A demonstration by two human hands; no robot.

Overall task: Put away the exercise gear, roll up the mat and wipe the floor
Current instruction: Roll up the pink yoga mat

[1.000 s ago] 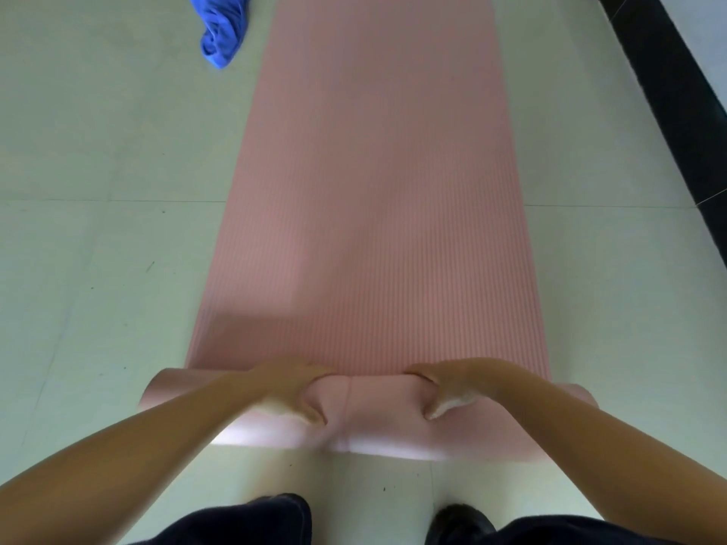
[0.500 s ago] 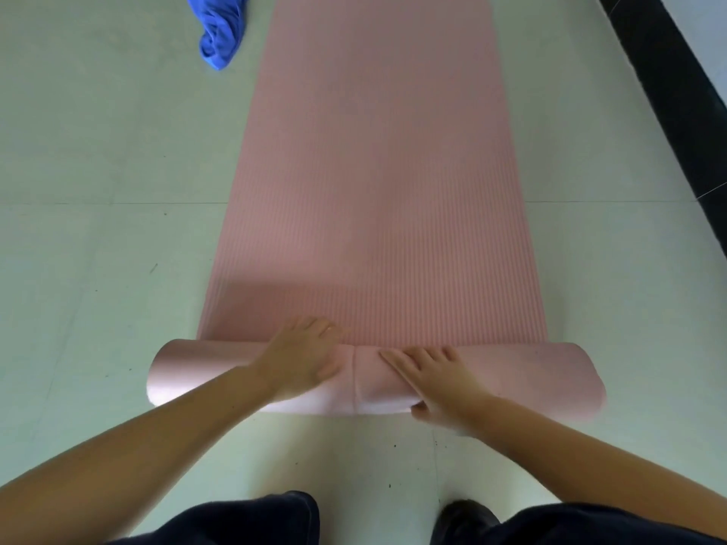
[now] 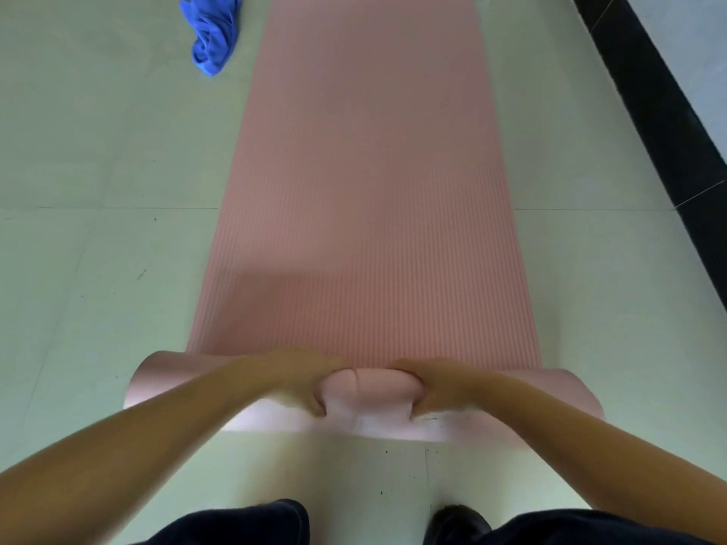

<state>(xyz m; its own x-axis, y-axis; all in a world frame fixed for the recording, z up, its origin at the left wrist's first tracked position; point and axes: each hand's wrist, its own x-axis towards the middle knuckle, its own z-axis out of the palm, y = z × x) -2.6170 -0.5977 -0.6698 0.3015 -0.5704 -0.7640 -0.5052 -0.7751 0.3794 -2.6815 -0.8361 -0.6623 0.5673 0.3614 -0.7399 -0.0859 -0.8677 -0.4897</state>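
A pink ribbed exercise mat (image 3: 366, 190) lies flat on the floor and runs away from me. Its near end is wound into a thick roll (image 3: 366, 391) lying crosswise in front of my knees. My left hand (image 3: 295, 381) grips the roll left of its middle, fingers curled over the far side. My right hand (image 3: 429, 387) grips it just right of the middle the same way. The foam bulges between the two hands. A crumpled blue cloth (image 3: 212, 33) lies on the floor at the far left of the mat.
Pale green floor tiles (image 3: 98, 249) lie on both sides of the mat. A black skirting strip (image 3: 668, 131) runs along the wall on the right. My dark trousers (image 3: 244, 525) and a dark shoe (image 3: 460, 521) show at the bottom edge.
Half a second ago both hands lay flat on top of the roll, pushing it forward. Now they have curled around it and squeeze its middle.
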